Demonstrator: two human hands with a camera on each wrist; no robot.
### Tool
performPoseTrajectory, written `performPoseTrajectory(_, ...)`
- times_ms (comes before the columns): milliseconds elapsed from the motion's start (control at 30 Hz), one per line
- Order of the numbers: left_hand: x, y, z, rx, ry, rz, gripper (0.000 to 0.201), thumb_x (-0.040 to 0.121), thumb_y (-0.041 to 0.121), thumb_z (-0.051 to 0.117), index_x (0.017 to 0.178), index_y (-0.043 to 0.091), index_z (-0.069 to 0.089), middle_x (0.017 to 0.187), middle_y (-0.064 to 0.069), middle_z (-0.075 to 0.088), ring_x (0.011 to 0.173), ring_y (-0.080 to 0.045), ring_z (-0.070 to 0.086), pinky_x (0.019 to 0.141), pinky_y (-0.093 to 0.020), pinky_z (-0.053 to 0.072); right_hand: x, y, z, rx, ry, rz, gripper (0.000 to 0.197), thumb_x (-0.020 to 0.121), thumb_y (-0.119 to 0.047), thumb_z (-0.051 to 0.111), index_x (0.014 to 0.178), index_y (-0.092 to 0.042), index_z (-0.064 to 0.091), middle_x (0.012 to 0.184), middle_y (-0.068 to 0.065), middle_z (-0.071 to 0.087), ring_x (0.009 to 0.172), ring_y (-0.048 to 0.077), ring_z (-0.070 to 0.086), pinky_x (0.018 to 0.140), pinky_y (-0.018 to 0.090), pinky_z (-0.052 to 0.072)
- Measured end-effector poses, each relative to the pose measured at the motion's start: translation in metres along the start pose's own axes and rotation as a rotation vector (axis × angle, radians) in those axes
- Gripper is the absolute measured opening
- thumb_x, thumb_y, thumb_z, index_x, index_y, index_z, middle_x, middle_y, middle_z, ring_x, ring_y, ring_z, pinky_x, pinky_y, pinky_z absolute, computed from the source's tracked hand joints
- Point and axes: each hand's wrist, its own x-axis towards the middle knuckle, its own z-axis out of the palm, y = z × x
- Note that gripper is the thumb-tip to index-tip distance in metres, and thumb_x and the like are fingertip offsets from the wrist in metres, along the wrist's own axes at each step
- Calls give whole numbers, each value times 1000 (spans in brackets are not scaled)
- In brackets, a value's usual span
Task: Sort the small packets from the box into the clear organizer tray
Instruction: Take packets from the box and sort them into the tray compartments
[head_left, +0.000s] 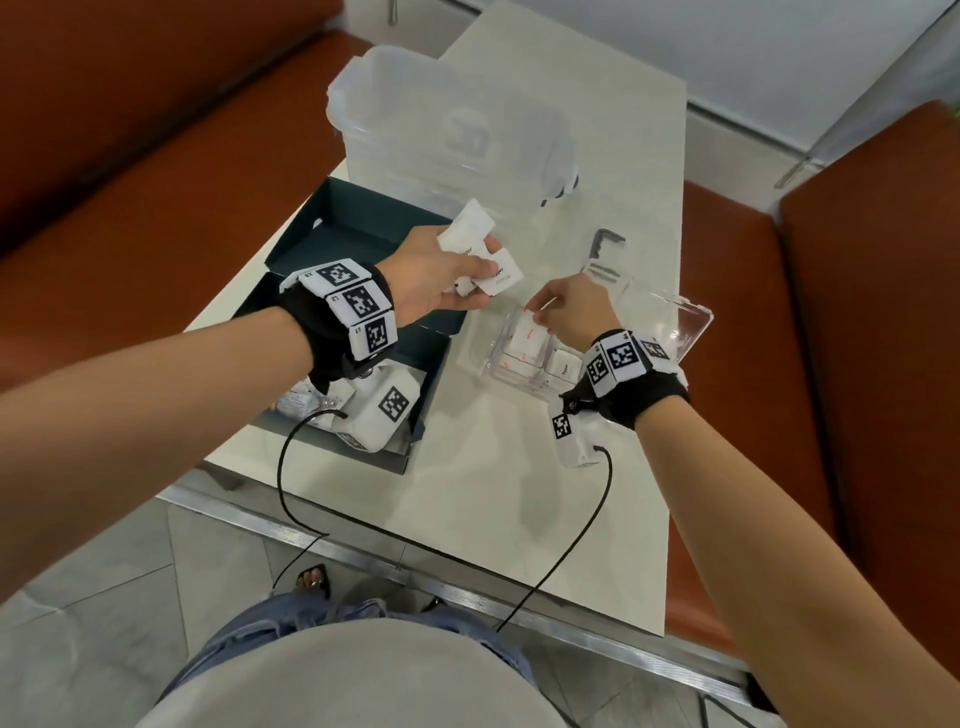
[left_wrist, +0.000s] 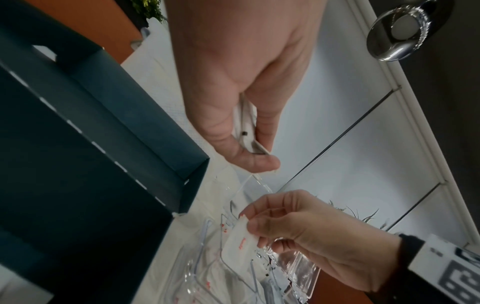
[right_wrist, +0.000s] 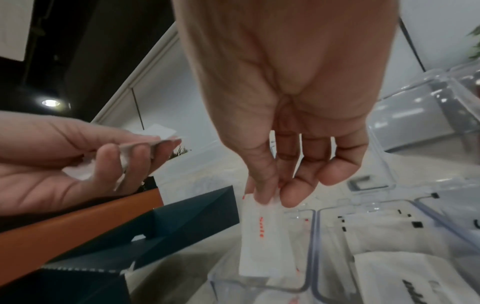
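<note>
Right wrist view shows the right hand (right_wrist: 298, 123) pinching one white packet (right_wrist: 262, 242) with red print by its top edge between thumb and fingers (right_wrist: 293, 195), so the packet hangs straight down over a cell of the clear tray (right_wrist: 314, 236). Held that way, I judge, it can drop flat onto the red-printed packets already lying below the fingertips, while the black-printed ones lie in the next cell to the side. The remaining fingers curl loosely behind the pinch, and the wrist is bent downward above the tray.

Left of those fingers, the left hand (head_left: 441, 275) grips a small bunch (head_left: 480, 249) of white packets, fanned out past its thumb and fingers, close beside the right hand and raised off the counter (head_left: 493, 467). It seems to serve as a supply, letting the right hand take singles without reaching back. Below and behind the left wrist sits the dark box (head_left: 343, 249), open, with more packets in its near end. Beyond both hands stands a large clear bin (head_left: 415, 114).
</note>
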Motion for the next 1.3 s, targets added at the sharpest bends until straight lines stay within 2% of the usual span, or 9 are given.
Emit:
performPoseTrajectory(100,-1,-1,-3,-8,2,-6,29,86,-3,67,113,6,63,112,-12,63,99,-23,64,71,-31,61,2,-1,7,-88,-41,34,18,88,-3,61,98,-13,73,106,15,67,100,27,62,91,35,51)
performPoseTrajectory(233,-1,-3,-6,-28,7,-22,32,86,-4,67,116,4,63,114,-13,62,100,-24,63,65,-27,60,2,-1,16,-240,-39,74,19,86,-8,62,96,-21,72,109,3,66,112,24,54,105,45,34)
performPoseTrajectory(433,1,-4,-7,-17,20,-28,29,85,-4,68,112,7,64,110,-10,63,97,-21,63,62,-26,58,1,2,28,-432,62,-1,23,85,-4,54,88,-23,68,97,0,66,100,26,57,94,41,27)
performPoseTrajectory(533,3,-4,-7,-18,19,-24,30,85,-3,68,114,6,64,111,-11,63,97,-21,64,62,-26,58,3,5,33,-509,61,-48,30,85,-2,48,90,-23,69,94,0,69,97,26,59,94,42,28)
performPoseTrajectory(667,4,-5,-4,-17,18,-25,32,85,-3,68,115,7,64,115,-12,62,103,-25,62,63,-27,59,4,7,36,-601,63,-88,27,85,0,52,92,-20,69,92,0,71,97,27,58,94,45,29)
performPoseTrajectory(800,5,-5,-1,-15,25,-27,34,85,-3,68,118,6,63,120,-13,60,105,-25,62,66,-28,60,1,7,35,-682,59,-92,11,83,-16,66,92,-21,70,92,0,70,102,26,53,95,46,28)
performPoseTrajectory(900,6,-4,-1,-14,26,-26,34,85,-3,68,118,6,64,120,-13,60,104,-25,62,66,-28,60,-2,6,35,-726,50,-92,10,82,-24,69,91,-22,71,89,-1,70,101,24,52,95,45,26)
performPoseTrajectory(1167,8,-5,2,-7,14,-20,32,85,-3,69,116,4,64,116,-13,62,102,-24,63,70,-30,61,-12,-2,29,-719,96,-119,22,90,-11,51,93,-20,71,90,1,68,97,25,53,96,44,26)
performPoseTrajectory(1300,10,-5,3,-12,13,-16,32,85,-1,69,116,5,64,110,-11,64,98,-22,65,65,-26,59,-22,-16,1,-287,221,-113,19,94,-26,51,98,-25,69,80,-9,62,87,17,54,86,37,26)
